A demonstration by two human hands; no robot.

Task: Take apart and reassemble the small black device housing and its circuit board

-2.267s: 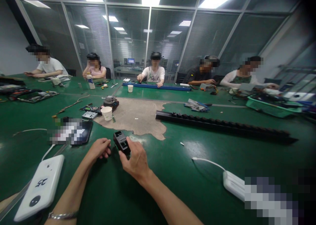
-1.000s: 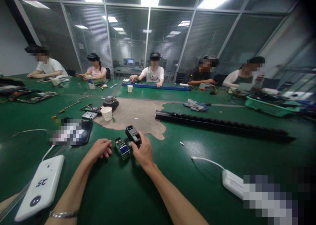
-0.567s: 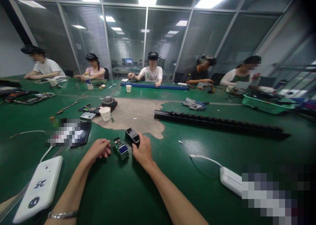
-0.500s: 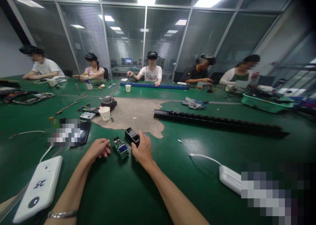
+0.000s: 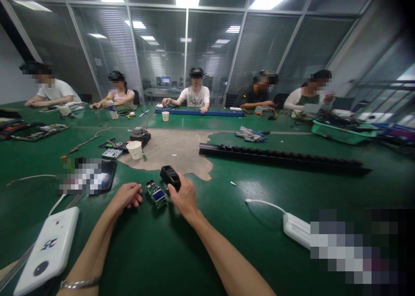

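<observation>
My right hand (image 5: 184,193) grips a small black plastic housing (image 5: 170,176) by its near end, thumb on the left side and fingers on the right. Just left of it, a green circuit board (image 5: 156,194) with a small blue screen lies on the green table (image 5: 227,226). My left hand (image 5: 129,195) rests on the table to the left of the board, not touching it. Its fingers are curled inward, and whether anything is in them is hidden.
Beyond the hands stand a paper cup (image 5: 134,150) and a drive-like metal part (image 5: 112,153). A long black bar (image 5: 279,158) lies at right, a white power bank (image 5: 48,249) at near left. Several people sit across the table.
The black housing has been tilted in my right hand, so its top face with openings shows less and its dark side more. The whole view has shifted slightly. My left hand keeps its pose.
</observation>
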